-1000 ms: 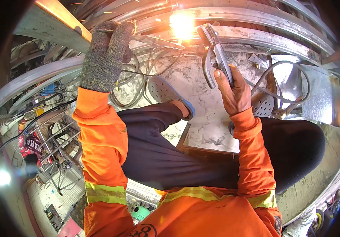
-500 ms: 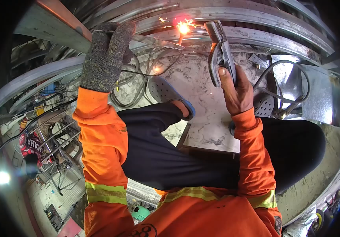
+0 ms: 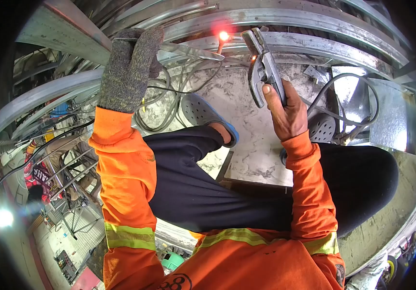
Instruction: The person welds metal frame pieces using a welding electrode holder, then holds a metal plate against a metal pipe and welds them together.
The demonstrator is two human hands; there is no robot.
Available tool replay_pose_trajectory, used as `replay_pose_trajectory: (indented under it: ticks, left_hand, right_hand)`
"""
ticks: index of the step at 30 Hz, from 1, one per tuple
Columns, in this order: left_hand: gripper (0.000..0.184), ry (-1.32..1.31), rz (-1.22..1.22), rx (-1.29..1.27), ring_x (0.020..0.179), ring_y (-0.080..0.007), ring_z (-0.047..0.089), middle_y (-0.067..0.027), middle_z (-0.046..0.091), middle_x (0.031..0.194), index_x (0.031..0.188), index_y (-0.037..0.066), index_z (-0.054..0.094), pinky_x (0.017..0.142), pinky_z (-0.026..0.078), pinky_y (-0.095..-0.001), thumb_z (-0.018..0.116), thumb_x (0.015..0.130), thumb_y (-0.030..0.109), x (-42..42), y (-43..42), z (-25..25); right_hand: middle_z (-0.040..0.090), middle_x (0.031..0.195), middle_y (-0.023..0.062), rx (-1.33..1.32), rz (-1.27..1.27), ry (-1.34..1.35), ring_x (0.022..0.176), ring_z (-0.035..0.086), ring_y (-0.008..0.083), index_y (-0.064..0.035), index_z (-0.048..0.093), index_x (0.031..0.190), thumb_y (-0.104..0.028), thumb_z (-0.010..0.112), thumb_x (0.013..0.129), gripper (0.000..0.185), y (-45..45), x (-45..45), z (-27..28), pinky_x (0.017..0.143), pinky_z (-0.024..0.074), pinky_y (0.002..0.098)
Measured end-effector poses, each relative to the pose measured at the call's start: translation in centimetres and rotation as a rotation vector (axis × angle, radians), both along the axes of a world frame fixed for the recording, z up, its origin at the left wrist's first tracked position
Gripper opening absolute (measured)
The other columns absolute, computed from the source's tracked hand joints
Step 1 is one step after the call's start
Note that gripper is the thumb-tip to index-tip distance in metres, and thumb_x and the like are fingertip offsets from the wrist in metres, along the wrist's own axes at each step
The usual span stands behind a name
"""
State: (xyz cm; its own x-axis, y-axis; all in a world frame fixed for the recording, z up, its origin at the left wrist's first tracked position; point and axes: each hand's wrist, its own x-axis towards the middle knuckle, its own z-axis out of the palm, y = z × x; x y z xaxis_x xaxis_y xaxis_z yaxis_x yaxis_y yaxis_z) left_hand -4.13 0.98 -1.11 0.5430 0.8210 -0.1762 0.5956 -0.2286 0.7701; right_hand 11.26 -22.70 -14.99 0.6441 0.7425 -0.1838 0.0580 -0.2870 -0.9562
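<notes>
A grey knitted glove covers my left hand (image 3: 128, 67), which is closed around a flat metal strip (image 3: 193, 50) that sticks out to the right. At the strip's tip stands a short thin rod (image 3: 220, 47), its top glowing red-white. My bare right hand (image 3: 288, 111) grips a welding electrode holder (image 3: 265, 67) by its lower end, thumb on the lever side. From the holder's jaws a short electrode stub (image 3: 235, 37) points left, towards the glowing top of the rod. The glare hides whether they touch.
Long metal channels (image 3: 285, 19) run across the back, and a wide steel beam (image 3: 63, 34) slants in at upper left. Cables (image 3: 169, 108) coil near my shoe (image 3: 203, 113). Shiny sheet metal (image 3: 392, 116) stands right. A person (image 3: 38, 176) is at lower left.
The flying sparks have died down to a small red glow. My right hand has tilted the electrode holder slightly to the left. The left hand has barely moved.
</notes>
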Motion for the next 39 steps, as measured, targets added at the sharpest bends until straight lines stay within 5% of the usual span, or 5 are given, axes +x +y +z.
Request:
replay_pose_trajectory:
  ticks: [19,21,24,25,39]
  left_hand:
    - [0.032,0.004,-0.270,0.228,0.064,-0.0154,0.062,-0.0067,0.061,0.073,0.121,0.003,0.055,0.064,0.053,-0.0309,0.054,0.104,0.030,-1.9,1.8,-1.1]
    - [0.029,0.436,-0.941,1.416,0.067,-0.0176,0.063,-0.0085,0.061,0.077,0.122,0.004,0.055,0.063,0.053,-0.0313,0.058,0.101,0.022,-4.2,6.3,-2.9]
    - [0.034,0.043,-0.254,0.197,0.072,-0.0216,0.064,-0.0110,0.060,0.084,0.120,0.004,0.055,0.061,0.053,-0.0334,0.066,0.090,0.015,-1.4,0.5,-0.6]
    - [0.056,0.332,-0.680,1.000,0.094,-0.0273,0.065,-0.0122,0.056,0.118,0.135,0.012,0.056,0.075,0.057,-0.0398,0.061,0.082,-0.004,-2.5,2.4,-0.9]
    - [0.040,0.125,-0.493,0.413,0.076,-0.0136,0.065,-0.0081,0.055,0.111,0.132,0.012,0.056,0.067,0.057,-0.0286,0.060,0.094,0.001,-2.8,2.3,-1.4]
  right_hand:
    - [0.061,0.074,0.0136,-0.041,0.035,0.003,0.064,0.060,0.0206,-0.0024,0.064,0.116,-0.035,0.070,0.095,0.039,-0.2,-0.1,0.0,0.062,0.0492,0.0326]
    - [0.063,0.076,0.0132,0.156,-0.012,0.045,0.066,0.061,0.0189,-0.0021,0.064,0.117,-0.033,0.069,0.095,0.039,-0.4,-0.6,-1.9,0.064,0.0497,0.0321]
    - [0.067,0.081,0.0118,0.049,-0.036,0.177,0.072,0.063,0.0160,-0.0011,0.063,0.119,-0.030,0.068,0.096,0.037,-0.2,-0.1,-0.2,0.069,0.0511,0.0304]
    - [0.067,0.082,0.0124,0.042,-0.061,0.169,0.072,0.063,0.0164,-0.0010,0.063,0.119,-0.031,0.068,0.096,0.038,-0.2,-0.2,-0.1,0.069,0.0511,0.0303]
    - [0.063,0.077,0.0142,-0.027,0.001,0.087,0.065,0.061,0.0241,-0.0033,0.064,0.115,-0.032,0.070,0.095,0.036,-0.2,-0.1,0.1,0.064,0.0502,0.0329]
